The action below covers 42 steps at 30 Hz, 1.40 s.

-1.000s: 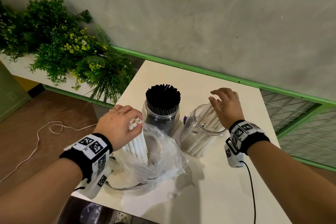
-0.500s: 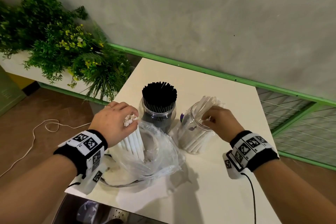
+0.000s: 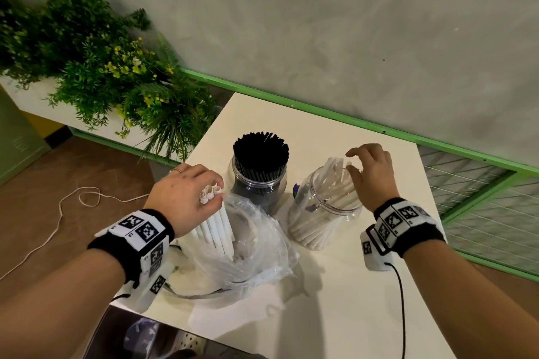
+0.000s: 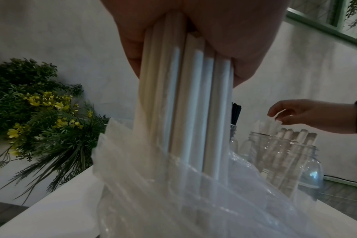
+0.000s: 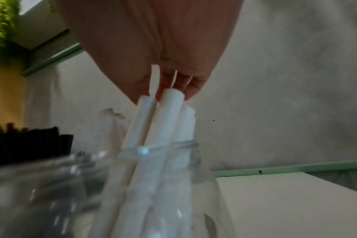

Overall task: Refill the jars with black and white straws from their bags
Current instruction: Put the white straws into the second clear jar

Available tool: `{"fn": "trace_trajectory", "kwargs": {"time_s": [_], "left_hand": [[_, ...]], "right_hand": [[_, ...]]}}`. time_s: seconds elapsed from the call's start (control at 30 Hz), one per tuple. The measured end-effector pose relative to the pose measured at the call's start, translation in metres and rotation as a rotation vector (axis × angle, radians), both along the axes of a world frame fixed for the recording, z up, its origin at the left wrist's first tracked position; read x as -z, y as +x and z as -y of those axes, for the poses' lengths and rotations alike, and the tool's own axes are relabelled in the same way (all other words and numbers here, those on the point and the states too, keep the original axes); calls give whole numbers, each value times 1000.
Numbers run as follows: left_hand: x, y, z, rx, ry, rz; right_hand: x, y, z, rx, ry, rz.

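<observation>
My left hand grips the tops of a bundle of white straws that stands upright in a crumpled clear plastic bag on the white table. The left wrist view shows those straws running from my fist down into the bag. My right hand hovers over the clear jar of leaning white straws. Its loosely bent fingertips touch the straw tops. A second jar, packed with black straws, stands between my hands.
Leafy plants with yellow flowers crowd the table's left side. A green rail runs along the grey wall behind, with a wire mesh panel to the right. A white cord lies on the brown floor. A black cable trails from my right wrist.
My right hand closed down at the white-straw jar's mouth half a second ago and has now lifted and loosened above the straw tops. My left hand keeps its grip on the bundle.
</observation>
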<state>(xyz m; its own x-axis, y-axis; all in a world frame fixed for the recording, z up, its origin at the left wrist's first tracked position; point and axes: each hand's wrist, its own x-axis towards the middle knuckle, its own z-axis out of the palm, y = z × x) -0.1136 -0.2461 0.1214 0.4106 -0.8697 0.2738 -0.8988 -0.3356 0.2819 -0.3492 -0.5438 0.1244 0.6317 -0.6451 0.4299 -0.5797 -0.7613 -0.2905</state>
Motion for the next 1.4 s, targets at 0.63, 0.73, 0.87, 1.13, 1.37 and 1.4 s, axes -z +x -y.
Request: {"fn": "trace_trajectory", "kwargs": {"time_s": [0.63,0.73,0.87,1.13,1.37,1.4], "left_hand": [[-1,0,0,6,23,-15],[-1,1,-1,8,24,-9],[-1,1,-1,4,28,-12],[-3,-1,2,10,21,-12],[-3,-1,3,12,13,-11],[-3,-1,3,11,16,-14]], "right_hand": [[14,18,-38,-366,69,-129],[1,20,-25,-263,56,-29],[-18,13,4,-46,125,60],[-2,11,19,-24,155,-27],[18,-22,-10,54,135,253],[24,-27,-14,52,148,227]]}}
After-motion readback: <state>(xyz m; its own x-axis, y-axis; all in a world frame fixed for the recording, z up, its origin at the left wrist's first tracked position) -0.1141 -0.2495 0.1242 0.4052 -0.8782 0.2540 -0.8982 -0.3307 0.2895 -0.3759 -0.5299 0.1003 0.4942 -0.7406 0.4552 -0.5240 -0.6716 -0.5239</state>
